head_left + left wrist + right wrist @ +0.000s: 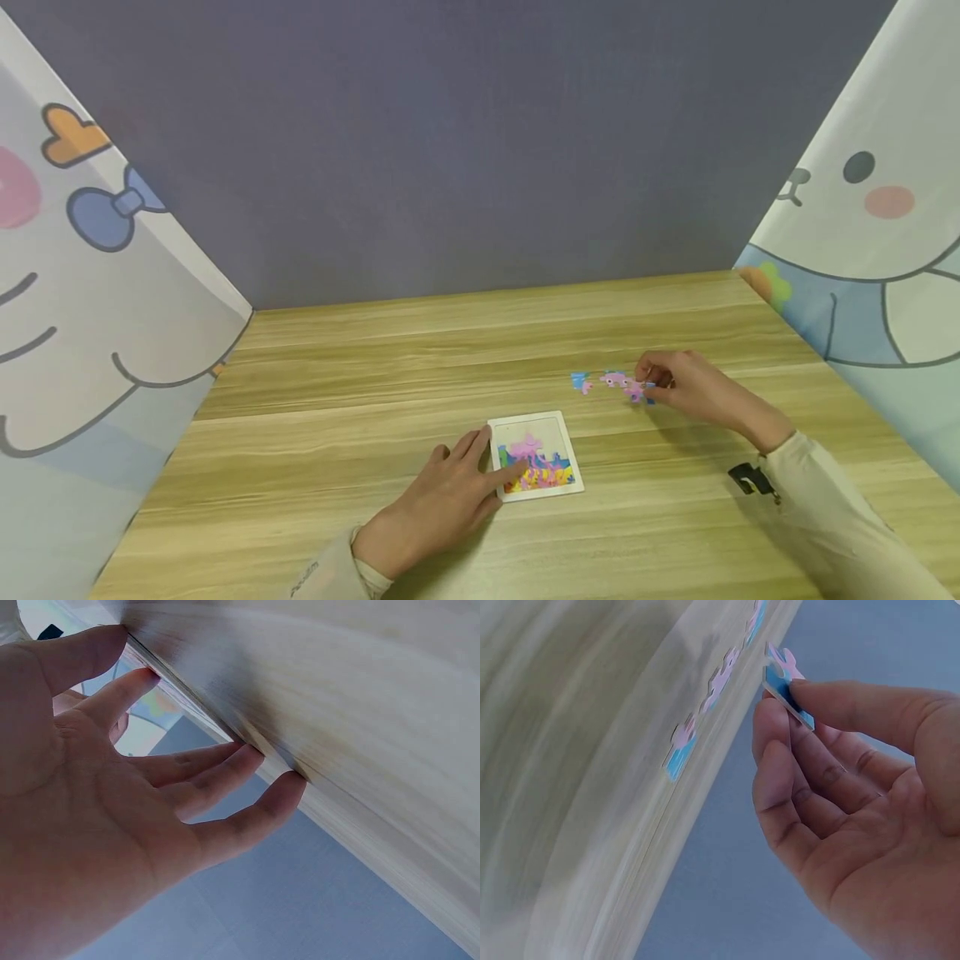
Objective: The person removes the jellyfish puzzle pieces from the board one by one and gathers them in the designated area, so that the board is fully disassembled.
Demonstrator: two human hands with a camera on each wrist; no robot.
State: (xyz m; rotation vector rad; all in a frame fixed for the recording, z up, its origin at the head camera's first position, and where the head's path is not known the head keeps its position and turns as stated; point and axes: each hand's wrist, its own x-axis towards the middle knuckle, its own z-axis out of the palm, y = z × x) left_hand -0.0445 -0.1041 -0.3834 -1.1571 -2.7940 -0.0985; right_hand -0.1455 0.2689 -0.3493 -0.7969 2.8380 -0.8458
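Observation:
A square jigsaw puzzle tray point(553, 433) with a pale rim lies on the table, its lower part filled with pink, blue and yellow pieces. My left hand point(442, 492) rests at the tray's left edge, index finger stretched over the filled part and the other fingertips touching the tabletop or edge. To the upper right, my right hand point(693, 390) pinches a blue and pink puzzle piece point(781, 684) between thumb and fingers, raised off the table in the right wrist view. Loose puzzle pieces lie beside that hand, among them a blue and pink one point(579, 381) and a pink one with eyes point(613, 380).
The wood-grain table point(337, 433) meets a grey-blue panel point(480, 150) at the back. Cartoon-printed white sheets point(90, 333) stand at both sides. A small black item point(750, 478) shows by the right cuff.

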